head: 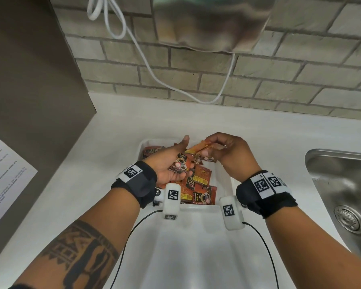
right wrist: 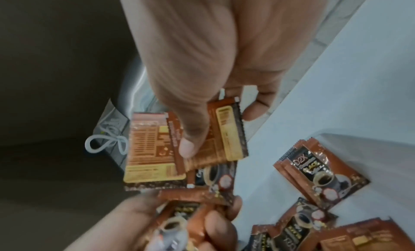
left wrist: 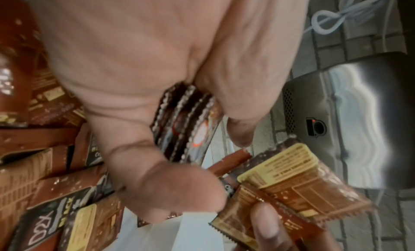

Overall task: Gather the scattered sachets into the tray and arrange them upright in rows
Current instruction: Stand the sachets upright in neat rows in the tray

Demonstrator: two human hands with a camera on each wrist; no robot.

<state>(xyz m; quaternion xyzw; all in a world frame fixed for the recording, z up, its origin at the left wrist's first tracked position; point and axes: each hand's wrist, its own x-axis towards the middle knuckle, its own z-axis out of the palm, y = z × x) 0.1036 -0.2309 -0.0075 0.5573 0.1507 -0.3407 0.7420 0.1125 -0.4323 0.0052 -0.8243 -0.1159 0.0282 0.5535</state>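
Glossy brown sachets (head: 198, 184) are lying jumbled flat inside the white plastic tray (head: 224, 184) near the counter's (head: 113, 132) front edge. Above them, the left hand (head: 167, 163) is cupping a small stack, perhaps three sachets; the right hand (head: 227, 152) is pinching two more. A steel sink (head: 342, 180) is sitting rightward, a white cable (head: 196, 97) drooping over the brick wall behind.

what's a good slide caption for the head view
Both hands hold coffee sachets above a white tray of loose sachets.

One white tray (head: 224, 185); many brown sachets (head: 198, 180), too overlapped to count exactly; two hands; one steel sink (head: 342, 184); one white cable (head: 146, 59).
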